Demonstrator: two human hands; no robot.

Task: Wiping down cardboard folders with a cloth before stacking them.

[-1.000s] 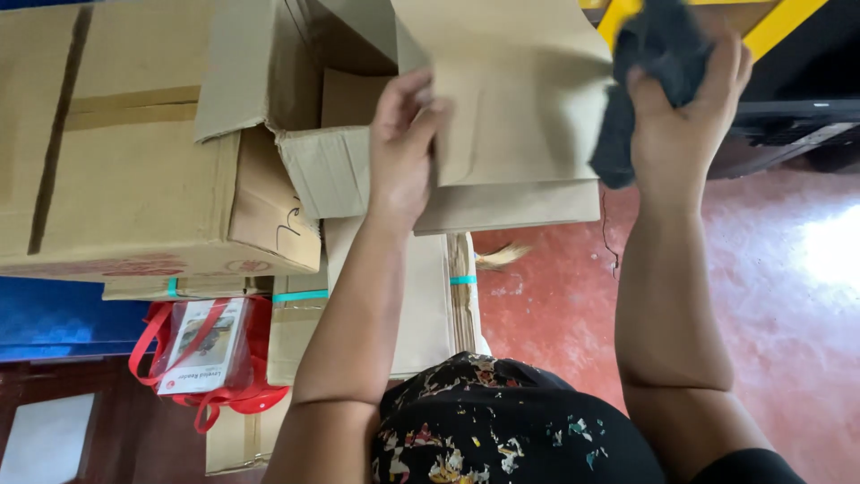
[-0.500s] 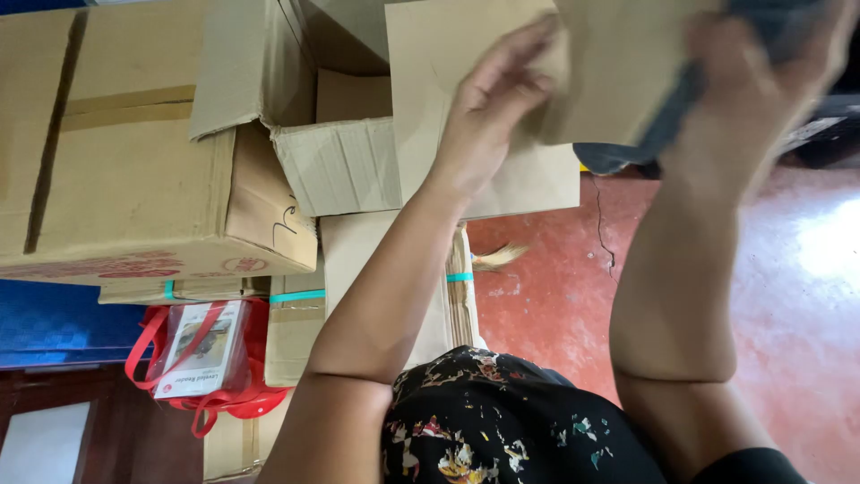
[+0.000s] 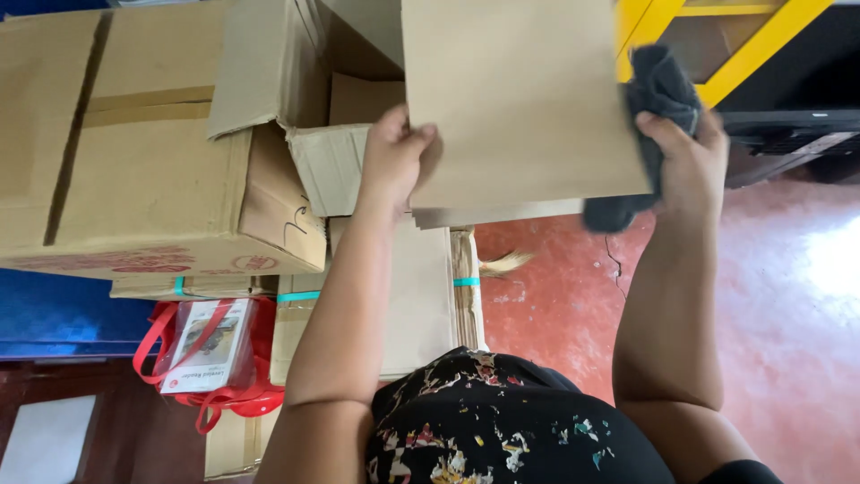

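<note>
head view, looking down over the person's own arms and a dark patterned garment [image 3: 502, 421]. far left, a large closed cardboard box [image 3: 134, 179] sits on a blue surface [image 3: 54, 314], with a flatter carton [image 3: 193, 287] tucked under its lower edge. just below that, a red bag [image 3: 242, 394] holds a clear packet with a printed card [image 3: 206, 345]. next along, an open carton [image 3: 313, 108] stands with its flaps raised, and below it a bundle of flattened cardboard [image 3: 430, 296] is bound with teal straps. the left hand [image 3: 394, 157] is clamped on the left edge of a stack of flat brown cardboard sheets [image 3: 520, 108], thumb over the front face and fingers behind, holding the stack up in front of the open carton. the sheets stand roughly upright, filling the upper middle of the view. on the stack's right edge, the right hand [image 3: 690, 166] is closed around a dark grey cloth [image 3: 654, 99], which is pressed against that edge and hangs down past the lower corner. beyond it, a yellow frame [image 3: 717, 54] runs across the upper right, and red floor [image 3: 770, 305] spreads below.
</note>
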